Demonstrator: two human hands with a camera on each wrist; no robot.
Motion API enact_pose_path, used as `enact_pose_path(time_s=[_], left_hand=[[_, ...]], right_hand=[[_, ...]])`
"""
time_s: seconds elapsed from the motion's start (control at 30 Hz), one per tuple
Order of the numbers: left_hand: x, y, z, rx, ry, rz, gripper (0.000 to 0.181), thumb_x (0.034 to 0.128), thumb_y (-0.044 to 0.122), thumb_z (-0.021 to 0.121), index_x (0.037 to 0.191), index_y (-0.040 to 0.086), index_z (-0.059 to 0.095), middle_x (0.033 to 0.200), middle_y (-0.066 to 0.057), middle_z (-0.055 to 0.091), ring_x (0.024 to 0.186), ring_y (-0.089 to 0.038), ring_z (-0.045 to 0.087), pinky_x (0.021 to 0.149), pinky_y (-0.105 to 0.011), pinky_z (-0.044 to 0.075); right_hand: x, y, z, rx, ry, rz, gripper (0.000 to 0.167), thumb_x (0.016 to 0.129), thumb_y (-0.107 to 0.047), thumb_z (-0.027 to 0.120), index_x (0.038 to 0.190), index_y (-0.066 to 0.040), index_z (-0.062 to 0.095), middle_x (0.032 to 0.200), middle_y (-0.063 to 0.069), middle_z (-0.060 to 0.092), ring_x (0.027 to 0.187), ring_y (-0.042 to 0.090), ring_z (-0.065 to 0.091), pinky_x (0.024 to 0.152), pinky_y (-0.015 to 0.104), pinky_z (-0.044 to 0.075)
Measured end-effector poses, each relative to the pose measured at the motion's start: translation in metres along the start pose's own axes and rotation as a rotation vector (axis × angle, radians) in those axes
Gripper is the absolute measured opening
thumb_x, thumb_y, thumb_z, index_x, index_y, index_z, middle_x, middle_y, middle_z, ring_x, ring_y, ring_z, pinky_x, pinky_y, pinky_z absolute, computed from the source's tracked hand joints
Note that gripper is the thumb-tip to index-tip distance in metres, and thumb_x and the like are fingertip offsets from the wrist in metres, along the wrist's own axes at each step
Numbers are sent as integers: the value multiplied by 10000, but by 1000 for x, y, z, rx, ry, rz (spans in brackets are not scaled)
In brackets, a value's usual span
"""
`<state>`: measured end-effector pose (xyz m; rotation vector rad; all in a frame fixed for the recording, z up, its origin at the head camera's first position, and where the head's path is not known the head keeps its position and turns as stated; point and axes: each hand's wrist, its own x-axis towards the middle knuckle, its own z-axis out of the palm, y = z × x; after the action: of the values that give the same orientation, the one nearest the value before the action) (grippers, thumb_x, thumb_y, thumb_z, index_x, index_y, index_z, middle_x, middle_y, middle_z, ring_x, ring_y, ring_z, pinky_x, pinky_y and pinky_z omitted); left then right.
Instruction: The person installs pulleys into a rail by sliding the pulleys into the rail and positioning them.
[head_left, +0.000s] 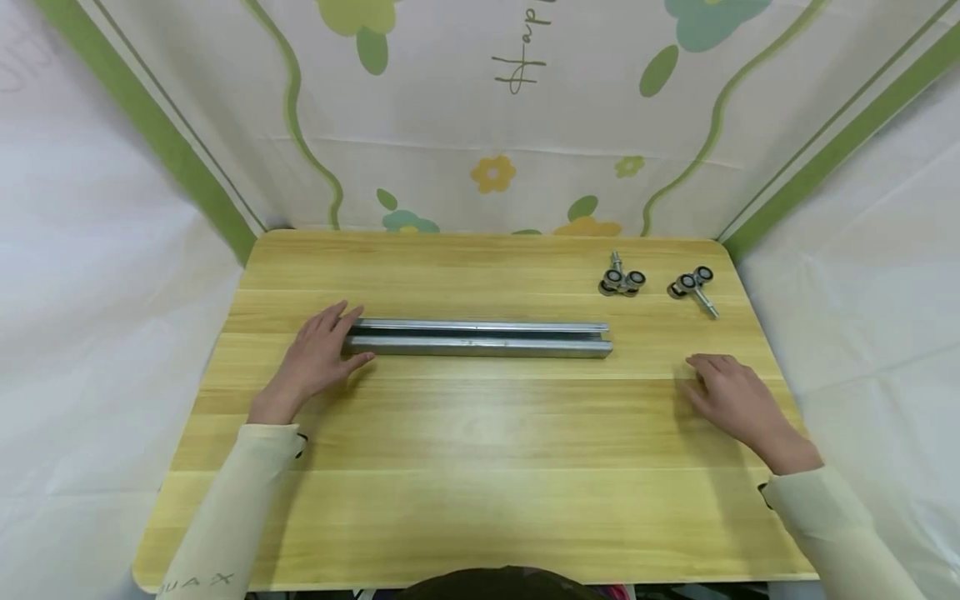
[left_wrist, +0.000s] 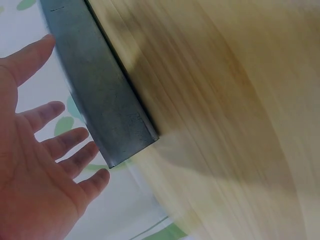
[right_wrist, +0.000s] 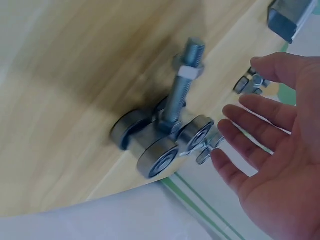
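A metal C-shaped channel rail [head_left: 480, 347] lies lengthwise across the table, its slot facing up. My left hand [head_left: 315, 354] is at its left end, fingers spread on the far side and thumb on the near side. In the left wrist view the fingers are loosely extended beside the rail [left_wrist: 102, 85], not wrapped round it. My right hand [head_left: 738, 408] hovers or rests at the table's right, fingers relaxed and holding nothing. The right wrist view has a wheeled trolley with a threaded bolt and nut [right_wrist: 162, 132] near that hand; the head view does not show this one.
Two more wheeled trolleys lie at the back right: one trolley [head_left: 621, 279] with its bolt pointing away, another trolley [head_left: 692, 285] with its bolt pointing towards me. The wooden table [head_left: 480, 483] has a printed cloth [head_left: 435, 108] behind it and white cloth at both sides.
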<state>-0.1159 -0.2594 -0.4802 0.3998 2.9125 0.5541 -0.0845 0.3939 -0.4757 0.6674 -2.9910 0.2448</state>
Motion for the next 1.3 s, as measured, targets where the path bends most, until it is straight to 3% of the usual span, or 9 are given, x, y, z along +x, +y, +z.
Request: enact_pose_path(time_s=[0.2,0.47,0.6,0.83,1.3], left_hand=[[3,1,0,-9,-13,10,857,998,355,757,1650,21,311,1689,-318,239,1550,-526,215,1269,-668,170],[5,0,3,2,-25,10,856,1002,353,750,1653,22,302,1681,-318,256,1539,-531,237,1271,-669,169],[5,1,3,3,-25,3,845,1006,352,745,1648,16,310,1671,-317,276,1535,-533,241,1274,-667,159],[7,3,6,10,-21,6,779,1017,345,731,1615,-1,369,1634,-326,346,1525,-540,262,1279,-657,157],[11,6,6,-1,23,37,634,1027,219,722,1527,-62,452,1428,-332,532,1411,-540,409,1251,-632,236]], right_hand=[[-8,6,-1,38,-16,-65,384,808,39,762,1183,104,708,1148,286,727,1029,488,686,798,646,573],[-14,6,-3,98,-170,-74,423,830,159,677,1248,93,693,1241,299,691,1134,517,655,897,640,574],[-14,10,4,59,-128,-133,444,751,241,637,1150,74,736,1132,258,730,1007,470,706,816,590,607],[-16,16,9,-41,-51,-210,364,686,250,680,947,18,783,936,178,769,821,385,723,724,583,602],[-19,15,16,-121,-90,-205,255,755,145,805,925,-44,786,940,125,758,845,376,716,730,592,589]])
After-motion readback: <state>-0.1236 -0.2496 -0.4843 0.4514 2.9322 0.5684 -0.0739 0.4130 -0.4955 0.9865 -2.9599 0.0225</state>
